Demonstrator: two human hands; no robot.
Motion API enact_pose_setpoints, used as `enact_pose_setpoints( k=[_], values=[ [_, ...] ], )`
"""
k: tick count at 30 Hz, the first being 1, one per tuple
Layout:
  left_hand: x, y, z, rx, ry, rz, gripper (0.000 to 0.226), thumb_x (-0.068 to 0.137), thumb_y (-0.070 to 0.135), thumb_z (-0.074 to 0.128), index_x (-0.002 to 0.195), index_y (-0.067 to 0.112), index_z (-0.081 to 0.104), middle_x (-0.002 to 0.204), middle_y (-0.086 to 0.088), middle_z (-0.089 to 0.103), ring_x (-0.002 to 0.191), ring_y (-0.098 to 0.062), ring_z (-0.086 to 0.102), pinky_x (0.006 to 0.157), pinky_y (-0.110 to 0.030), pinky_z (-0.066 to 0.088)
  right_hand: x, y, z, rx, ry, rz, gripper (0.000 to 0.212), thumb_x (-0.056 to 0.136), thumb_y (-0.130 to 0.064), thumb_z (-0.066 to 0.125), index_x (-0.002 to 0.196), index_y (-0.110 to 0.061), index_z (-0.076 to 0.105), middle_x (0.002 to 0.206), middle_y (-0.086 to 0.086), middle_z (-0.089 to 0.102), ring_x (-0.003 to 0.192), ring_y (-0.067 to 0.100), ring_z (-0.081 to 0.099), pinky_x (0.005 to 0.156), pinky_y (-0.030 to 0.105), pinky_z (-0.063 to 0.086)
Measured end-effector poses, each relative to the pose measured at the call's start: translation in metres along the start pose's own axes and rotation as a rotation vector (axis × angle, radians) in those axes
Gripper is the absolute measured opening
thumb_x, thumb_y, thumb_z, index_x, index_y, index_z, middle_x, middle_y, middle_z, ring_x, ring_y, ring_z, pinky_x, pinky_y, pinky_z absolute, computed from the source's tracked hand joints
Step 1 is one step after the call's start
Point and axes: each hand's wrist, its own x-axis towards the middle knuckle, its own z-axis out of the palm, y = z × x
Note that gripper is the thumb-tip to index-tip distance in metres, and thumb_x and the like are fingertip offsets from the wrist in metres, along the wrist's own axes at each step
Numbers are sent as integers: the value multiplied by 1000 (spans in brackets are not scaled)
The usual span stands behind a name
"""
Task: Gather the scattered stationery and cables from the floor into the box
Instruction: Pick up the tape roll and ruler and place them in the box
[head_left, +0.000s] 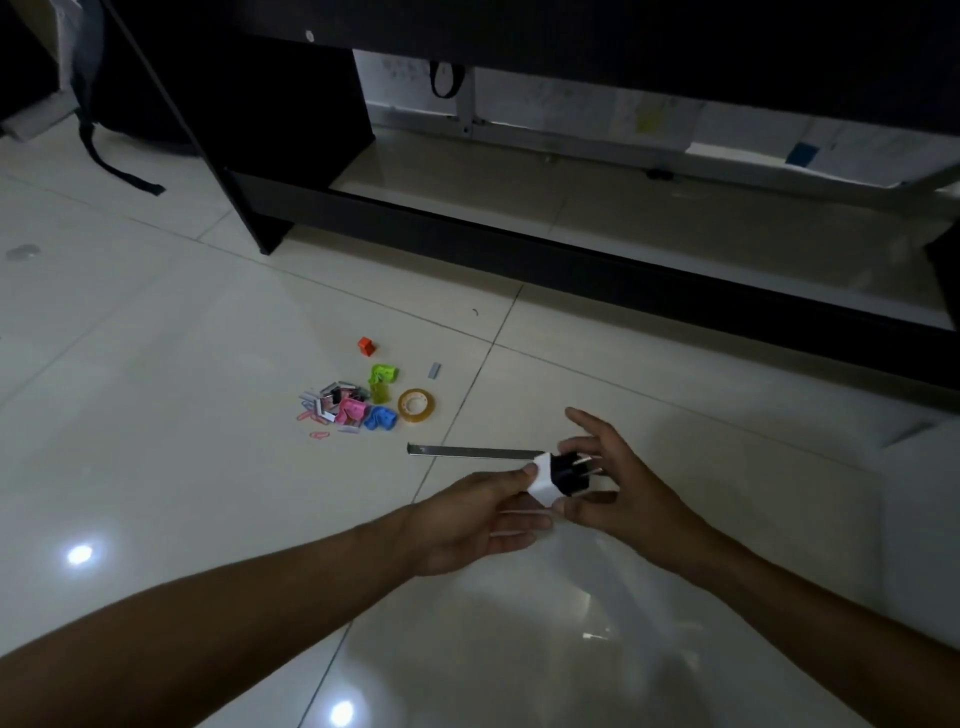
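A white and black plug adapter (558, 475) with metal prongs sits between both hands above the floor. My left hand (478, 514) pinches its white end with thumb and fingers. My right hand (613, 478) touches the black pronged end with its fingers spread. A metal ruler (467, 452) lies flat on the tiles just beyond the hands. Further left lies a pile of coloured binder clips (358, 405), staple strips and pink paper clips (319, 435), with a tape roll (416, 405) beside it. An orange clip (368, 346) sits apart. No box is in view.
A dark desk frame (571, 260) with a low crossbar runs across the floor ahead. A black bag strap (119, 166) trails on the tiles at the far left. Papers (675, 124) lean against the wall behind the desk. Glossy white tiles (156, 467) surround the items.
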Motion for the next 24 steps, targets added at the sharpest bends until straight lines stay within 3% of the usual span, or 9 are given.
enact_pose_setpoints(
  k=[3,6,9,12,15,18,20,22,24],
  values=[
    [1,5,4,3,-45,-15,42,90,45,58,117,12,64,101,-2,70,98,-12,68,77,-24,54,-7,0,-3,11,41,-1,72,80,-12,76,136,-40,40,123,-20,54,113,-12,49,85,15,50],
    [1,5,3,35,-95,-50,46,92,49,54,121,14,63,113,-2,70,105,-13,66,81,-25,53,-9,2,1,21,76,-15,45,81,-8,75,114,-34,58,104,-18,65,103,-2,59,78,13,50],
    [-6,7,-9,272,-89,-76,52,94,59,42,114,18,68,114,-4,71,103,-15,67,81,-23,54,-7,5,7,66,84,45,43,81,-9,74,112,-33,58,99,-14,69,93,-2,65,71,7,47],
    [-8,11,-39,932,98,53,45,99,46,41,109,13,69,106,-10,72,81,-11,66,74,-21,52,2,9,13,167,56,127,44,87,-7,66,121,-30,52,106,-1,69,93,11,69,83,21,54],
    [-7,15,-79,1484,346,234,31,99,33,45,111,12,65,107,-10,68,91,-18,64,80,-30,52,17,13,17,541,25,251,36,94,1,49,123,-22,51,113,13,66,98,35,69,89,40,53],
    [-8,26,-115,1580,645,391,24,96,37,48,98,18,62,98,-5,67,87,-21,64,66,-28,47,34,18,20,767,9,332,30,96,0,42,119,-16,51,117,17,63,99,41,68,79,37,57],
    [-3,36,-135,1620,771,534,22,94,37,52,100,18,62,103,-4,63,95,-23,61,65,-28,43,44,20,23,836,30,357,24,95,-5,45,114,-16,54,118,17,63,98,39,68,72,35,59],
    [8,44,-147,1648,810,550,34,91,38,57,118,18,57,121,-5,56,110,-24,52,79,-32,45,54,21,26,802,52,365,22,94,-9,49,112,-18,56,118,16,63,96,37,69,71,34,59],
    [22,51,-150,1672,807,454,56,90,41,59,138,17,42,139,-7,45,123,-27,43,97,-39,41,61,21,28,727,41,350,21,94,-8,51,112,-18,56,116,14,62,96,37,69,73,34,57]
  ],
)
